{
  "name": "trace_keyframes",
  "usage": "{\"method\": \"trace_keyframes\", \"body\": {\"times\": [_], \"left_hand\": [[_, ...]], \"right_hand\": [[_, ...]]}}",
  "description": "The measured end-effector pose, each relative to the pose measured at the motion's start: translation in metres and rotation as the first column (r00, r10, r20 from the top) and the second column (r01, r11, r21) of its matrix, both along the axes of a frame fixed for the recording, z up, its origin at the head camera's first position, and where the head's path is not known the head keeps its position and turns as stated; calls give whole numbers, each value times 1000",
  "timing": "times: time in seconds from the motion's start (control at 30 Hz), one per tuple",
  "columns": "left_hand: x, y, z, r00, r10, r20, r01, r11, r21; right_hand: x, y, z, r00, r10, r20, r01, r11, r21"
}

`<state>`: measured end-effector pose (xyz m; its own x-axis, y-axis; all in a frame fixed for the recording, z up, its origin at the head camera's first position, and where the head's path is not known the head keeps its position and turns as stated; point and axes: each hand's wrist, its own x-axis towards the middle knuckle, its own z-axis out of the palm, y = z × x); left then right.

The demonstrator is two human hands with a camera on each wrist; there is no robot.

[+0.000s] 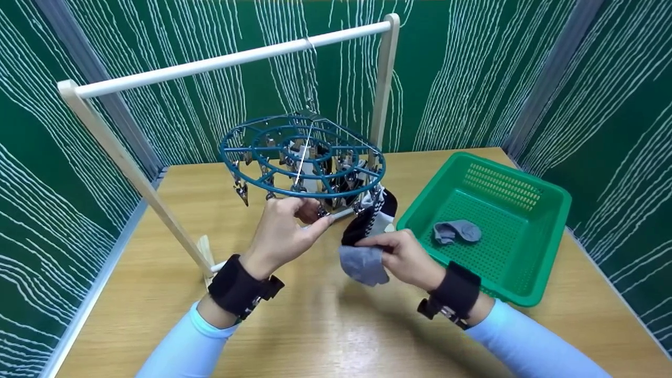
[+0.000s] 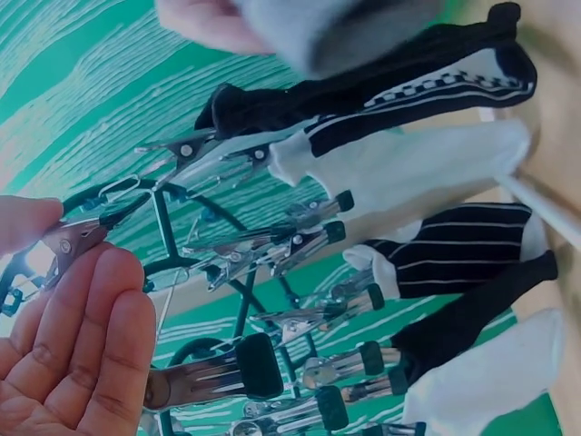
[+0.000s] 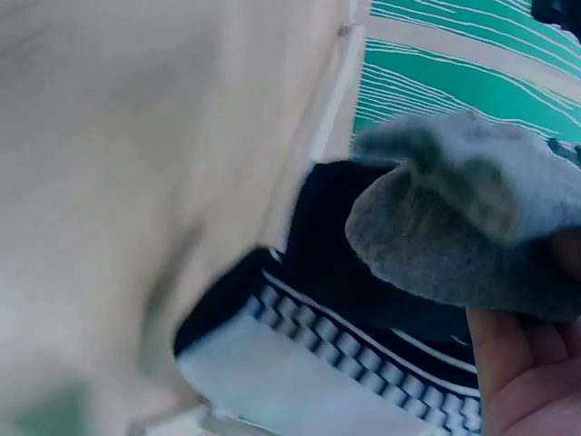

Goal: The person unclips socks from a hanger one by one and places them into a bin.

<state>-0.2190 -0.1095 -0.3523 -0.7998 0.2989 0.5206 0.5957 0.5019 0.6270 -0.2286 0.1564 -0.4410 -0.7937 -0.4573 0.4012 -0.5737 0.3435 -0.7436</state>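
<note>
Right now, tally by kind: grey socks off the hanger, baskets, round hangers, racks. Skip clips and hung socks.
Grey socks: 2 (held sock in the right hand, other sock in the basket)
Green basket: 1
Round hanger: 1
Rack: 1
Total: 5

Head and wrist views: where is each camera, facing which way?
Head: on the head, facing forward and down at the hanger and basket; left hand, right hand, sleeves show.
Left wrist: on that wrist, facing a clip and hanging socks; parts of both hands show.
Right wrist: on that wrist, facing the held gray sock; right hand partly shows.
Wrist views share the checkered sock.
</note>
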Motion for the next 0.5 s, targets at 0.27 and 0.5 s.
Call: {"method": "trace_keyframes", "body": {"times": [0.27, 0.5], "left_hand": [[1, 1, 1, 1000, 21, 21, -22, 998, 56], [0, 2, -2, 1000, 25, 3, -25, 997, 73]], "right_hand": [[6, 17, 32, 998, -54, -19, 54, 998, 23], [2, 36, 54, 988, -68, -138, 67, 998, -10]]}}
